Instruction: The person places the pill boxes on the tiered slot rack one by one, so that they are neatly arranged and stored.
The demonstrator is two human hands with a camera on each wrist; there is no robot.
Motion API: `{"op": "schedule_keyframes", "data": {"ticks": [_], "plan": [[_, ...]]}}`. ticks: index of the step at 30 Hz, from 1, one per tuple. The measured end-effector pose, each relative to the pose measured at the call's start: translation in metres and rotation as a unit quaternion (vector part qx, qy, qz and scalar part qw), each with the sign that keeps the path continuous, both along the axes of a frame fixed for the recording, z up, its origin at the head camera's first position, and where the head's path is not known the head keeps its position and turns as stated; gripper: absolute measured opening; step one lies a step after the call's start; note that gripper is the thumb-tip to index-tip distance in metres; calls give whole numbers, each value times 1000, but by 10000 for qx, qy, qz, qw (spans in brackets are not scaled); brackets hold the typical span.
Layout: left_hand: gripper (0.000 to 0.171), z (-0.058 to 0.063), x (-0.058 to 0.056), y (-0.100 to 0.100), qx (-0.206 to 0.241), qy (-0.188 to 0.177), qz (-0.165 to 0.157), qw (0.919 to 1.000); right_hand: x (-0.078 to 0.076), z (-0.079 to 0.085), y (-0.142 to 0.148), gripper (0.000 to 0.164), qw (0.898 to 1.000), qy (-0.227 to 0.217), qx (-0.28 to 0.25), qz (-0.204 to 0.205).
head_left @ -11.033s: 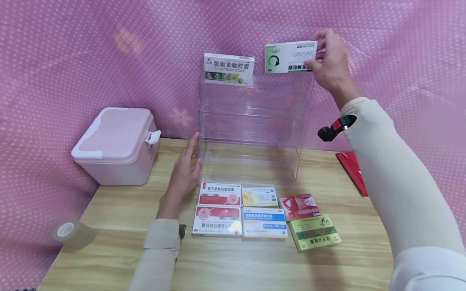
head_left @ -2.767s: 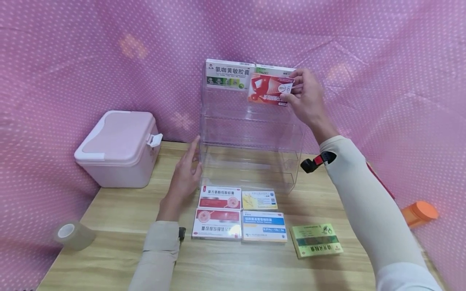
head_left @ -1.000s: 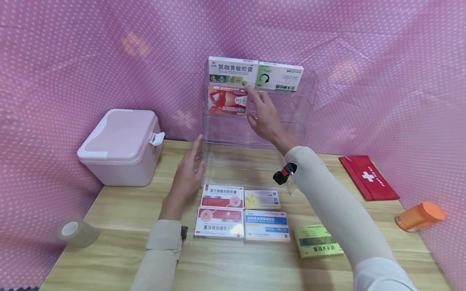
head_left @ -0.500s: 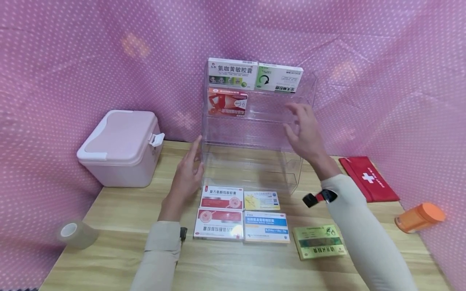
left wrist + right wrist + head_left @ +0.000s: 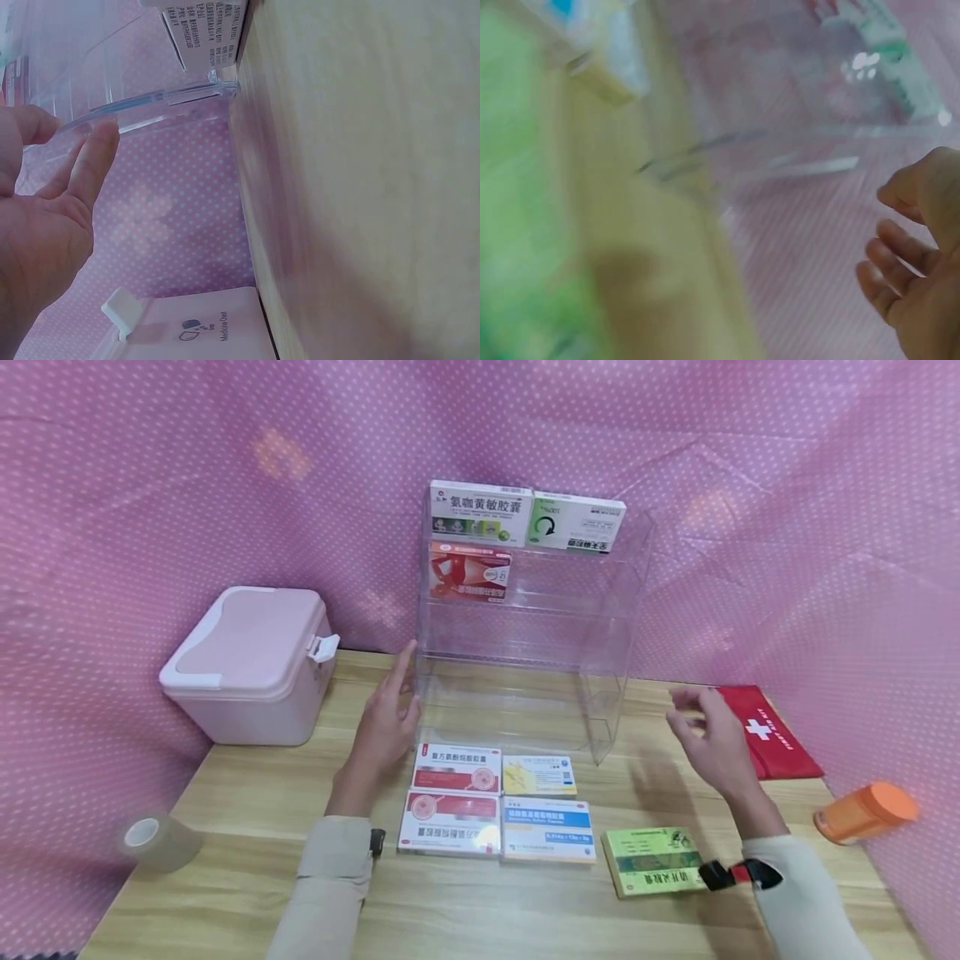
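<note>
A clear acrylic tiered rack [image 5: 525,635] stands on the table. My left hand [image 5: 386,718] touches its left side with extended fingers, seen also in the left wrist view. On the top tier sit a white-and-green medicine box [image 5: 480,514] and another green-and-white box [image 5: 576,522]; a red medicine box [image 5: 469,573] stands one tier lower at the left. My right hand [image 5: 712,735], fingers loosely bent and holding nothing, hovers right of the rack. Nearest below it, a yellow-green medicine box [image 5: 652,860] lies flat. In the right wrist view that box is a green blur at the left.
Before the rack lie two red-and-white boxes [image 5: 450,822], a yellow box [image 5: 538,775] and a blue-and-white box [image 5: 548,831]. A pink medicine chest [image 5: 247,668] and tape roll [image 5: 157,843] stand left; a red first aid pouch [image 5: 772,735] and orange bottle [image 5: 866,812] lie right.
The red box has gone from the table to the rack's second tier, and my right hand has let it go. That hand has since moved right and down; my left hand stays put.
</note>
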State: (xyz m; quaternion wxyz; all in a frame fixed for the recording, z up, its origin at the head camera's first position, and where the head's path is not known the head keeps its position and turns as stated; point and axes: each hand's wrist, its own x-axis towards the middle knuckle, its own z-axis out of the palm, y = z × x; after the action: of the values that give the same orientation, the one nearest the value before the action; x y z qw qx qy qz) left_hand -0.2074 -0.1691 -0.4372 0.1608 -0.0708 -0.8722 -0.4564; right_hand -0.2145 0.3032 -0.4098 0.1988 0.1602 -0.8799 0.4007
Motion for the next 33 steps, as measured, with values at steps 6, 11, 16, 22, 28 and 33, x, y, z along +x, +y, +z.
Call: {"op": "schedule_keyframes", "data": {"ticks": [6, 11, 16, 22, 28, 33], "plan": [[96, 0, 0, 2, 1, 73, -14, 10000, 37, -45, 44, 30, 9863, -1406, 744, 428], [96, 0, 0, 3, -10, 107, -25, 9999, 68, -71, 68, 39, 9606, -2614, 687, 649], [95, 0, 0, 3, -13, 94, -8, 10000, 93, -80, 73, 42, 9603, -2610, 182, 971], [93, 1, 1, 2, -47, 71, 66, 9999, 105, -84, 69, 57, 9575, -2329, -69, 1700], [90, 0, 0, 3, -31, -4, -2, 10000, 106, -83, 71, 47, 9505, -2467, -114, 1886], [91, 0, 0, 4, -54, -48, 5, 10000, 106, -84, 72, 44, 9482, -2510, -177, 1940]]}}
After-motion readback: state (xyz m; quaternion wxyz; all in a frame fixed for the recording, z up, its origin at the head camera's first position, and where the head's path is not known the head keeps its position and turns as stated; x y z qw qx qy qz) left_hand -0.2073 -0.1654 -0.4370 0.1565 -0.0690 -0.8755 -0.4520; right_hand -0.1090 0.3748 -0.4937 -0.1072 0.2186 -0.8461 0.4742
